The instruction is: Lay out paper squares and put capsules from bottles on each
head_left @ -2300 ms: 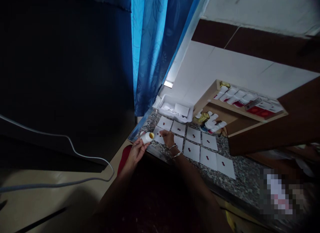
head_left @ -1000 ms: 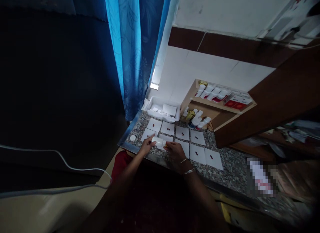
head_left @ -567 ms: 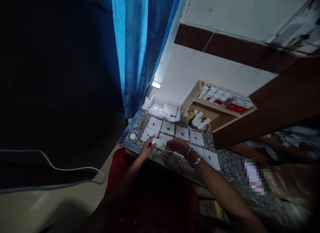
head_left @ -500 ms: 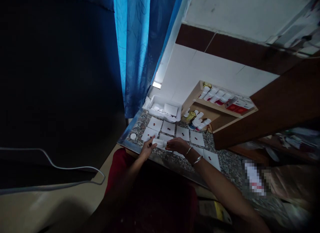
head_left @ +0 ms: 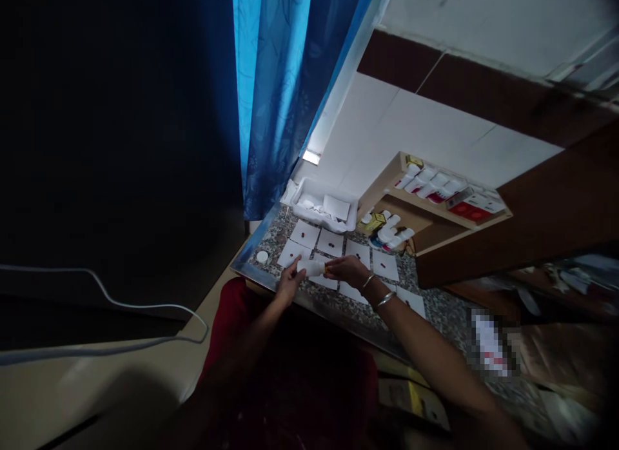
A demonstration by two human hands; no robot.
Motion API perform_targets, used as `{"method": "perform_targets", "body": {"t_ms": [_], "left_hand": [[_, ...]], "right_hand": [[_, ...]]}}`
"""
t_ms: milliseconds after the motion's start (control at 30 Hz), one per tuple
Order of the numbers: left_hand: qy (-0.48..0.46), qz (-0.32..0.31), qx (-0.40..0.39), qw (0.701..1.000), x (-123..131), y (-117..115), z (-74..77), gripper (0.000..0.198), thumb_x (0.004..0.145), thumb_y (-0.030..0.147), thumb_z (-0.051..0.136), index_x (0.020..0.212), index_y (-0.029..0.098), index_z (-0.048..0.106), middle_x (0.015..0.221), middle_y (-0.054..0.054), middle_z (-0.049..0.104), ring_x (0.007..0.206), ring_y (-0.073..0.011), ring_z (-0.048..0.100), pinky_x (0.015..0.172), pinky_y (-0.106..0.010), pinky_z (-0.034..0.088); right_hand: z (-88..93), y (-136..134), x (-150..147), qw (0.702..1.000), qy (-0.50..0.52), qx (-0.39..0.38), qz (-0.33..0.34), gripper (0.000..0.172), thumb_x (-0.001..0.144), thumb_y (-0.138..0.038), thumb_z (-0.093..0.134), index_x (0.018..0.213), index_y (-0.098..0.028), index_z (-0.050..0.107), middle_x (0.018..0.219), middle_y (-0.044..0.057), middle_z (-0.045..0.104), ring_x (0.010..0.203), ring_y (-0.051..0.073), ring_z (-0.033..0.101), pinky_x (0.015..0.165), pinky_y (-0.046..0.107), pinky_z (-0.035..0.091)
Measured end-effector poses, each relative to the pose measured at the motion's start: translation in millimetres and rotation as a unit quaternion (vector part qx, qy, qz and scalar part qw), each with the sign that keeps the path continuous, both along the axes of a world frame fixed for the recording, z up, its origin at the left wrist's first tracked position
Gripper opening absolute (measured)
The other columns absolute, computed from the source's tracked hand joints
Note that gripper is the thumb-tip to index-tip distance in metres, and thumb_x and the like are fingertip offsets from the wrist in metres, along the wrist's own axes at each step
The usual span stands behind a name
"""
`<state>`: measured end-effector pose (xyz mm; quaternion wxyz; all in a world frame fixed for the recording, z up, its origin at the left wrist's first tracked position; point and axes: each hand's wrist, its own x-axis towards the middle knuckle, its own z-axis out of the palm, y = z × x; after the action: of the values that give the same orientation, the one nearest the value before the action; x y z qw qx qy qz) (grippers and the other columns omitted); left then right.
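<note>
My left hand (head_left: 289, 282) is closed around a white plastic bottle (head_left: 310, 267), tipped on its side with its mouth toward the right. At that mouth my right hand (head_left: 349, 270) has its fingers bent together, and a small orange-yellow spot shows at the fingertips; what they hold is too small to tell. Beneath and behind the hands, several white paper squares (head_left: 298, 231) lie in rows, many bearing small dark red pills (head_left: 331, 245). Both hands cover part of the nearer row. A round white cap (head_left: 262, 256) rests on the speckled counter (head_left: 277, 229) at left.
At the back stands a white tray (head_left: 300, 211) with papers inside. Right of it, a wooden shelf (head_left: 425, 204) leans with bottles and boxes. A blue curtain (head_left: 271, 115) hangs behind the counter's left end. A pale cable (head_left: 140, 303) loops at far left.
The head view has shifted slightly, so the counter sits a little higher and more to the right. The hands remain together at the bottle's mouth; the bottle is still tipped.
</note>
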<state>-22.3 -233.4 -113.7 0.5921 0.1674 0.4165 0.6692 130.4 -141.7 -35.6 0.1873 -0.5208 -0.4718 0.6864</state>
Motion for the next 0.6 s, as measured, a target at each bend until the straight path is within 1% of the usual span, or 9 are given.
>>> {"method": "perform_targets", "body": {"t_ms": [67,200,333,467,533,600], "left_hand": [[-0.028,0.003,0.007,1.0,0.0,2.9,-0.9,0.058,0.064,0.026,0.072,0.119,0.018,0.056,0.117,-0.007,0.06,0.1,-0.0223,0.056,0.088,-0.035,0.044],[-0.079,0.004,0.021,0.997,-2.5,6.4,1.5,0.053,0.066,0.023,0.071,0.116,0.019,0.057,0.119,-0.007,0.057,0.098,-0.0206,0.058,0.088,-0.034,0.044],[-0.122,-0.006,0.026,0.992,-5.0,6.7,4.3,0.05,0.067,0.02,0.07,0.115,0.018,0.058,0.117,-0.007,0.059,0.103,-0.0218,0.056,0.092,-0.037,0.042],[-0.151,-0.011,0.034,0.988,-4.9,7.5,4.5,0.049,0.067,0.021,0.07,0.114,0.016,0.057,0.111,-0.009,0.062,0.101,-0.0225,0.058,0.093,-0.04,0.042],[-0.163,-0.015,0.043,0.986,-4.5,8.6,4.5,0.049,0.068,0.022,0.07,0.114,0.014,0.057,0.108,-0.01,0.064,0.1,-0.023,0.058,0.094,-0.041,0.041],[-0.174,-0.018,0.053,0.983,-4.1,9.8,4.7,0.049,0.068,0.022,0.07,0.115,0.013,0.056,0.109,-0.011,0.063,0.101,-0.0236,0.058,0.094,-0.041,0.041]], "right_hand": [[4.1,0.1,-5.4,0.999,-0.001,-0.039,-0.038,0.015,0.048,-0.01,0.077,0.056,-0.012,0.065,0.055,0.006,0.067,0.054,0.017,0.065,0.057,0.024,0.057],[11.4,-1.7,-16.9,0.996,-0.007,-0.024,-0.083,0.016,0.05,-0.007,0.078,0.053,-0.011,0.063,0.048,0.005,0.064,0.044,0.015,0.061,0.046,0.021,0.055],[17.4,-6.4,-24.4,0.995,-0.001,0.011,-0.097,0.019,0.046,-0.008,0.081,0.054,-0.009,0.063,0.046,0.006,0.063,0.041,0.015,0.06,0.041,0.02,0.054],[22.7,-10.4,-26.7,0.994,0.008,0.054,-0.096,0.023,0.044,-0.014,0.083,0.056,-0.009,0.064,0.046,0.005,0.063,0.042,0.015,0.06,0.041,0.02,0.052],[24.9,-11.2,-26.8,0.993,0.017,0.061,-0.096,0.024,0.044,-0.018,0.083,0.058,-0.009,0.065,0.047,0.005,0.064,0.043,0.015,0.061,0.042,0.02,0.053],[26.5,-11.1,-26.3,0.993,0.027,0.051,-0.102,0.025,0.045,-0.019,0.084,0.059,-0.008,0.066,0.049,0.005,0.065,0.046,0.015,0.062,0.045,0.021,0.054]]}}
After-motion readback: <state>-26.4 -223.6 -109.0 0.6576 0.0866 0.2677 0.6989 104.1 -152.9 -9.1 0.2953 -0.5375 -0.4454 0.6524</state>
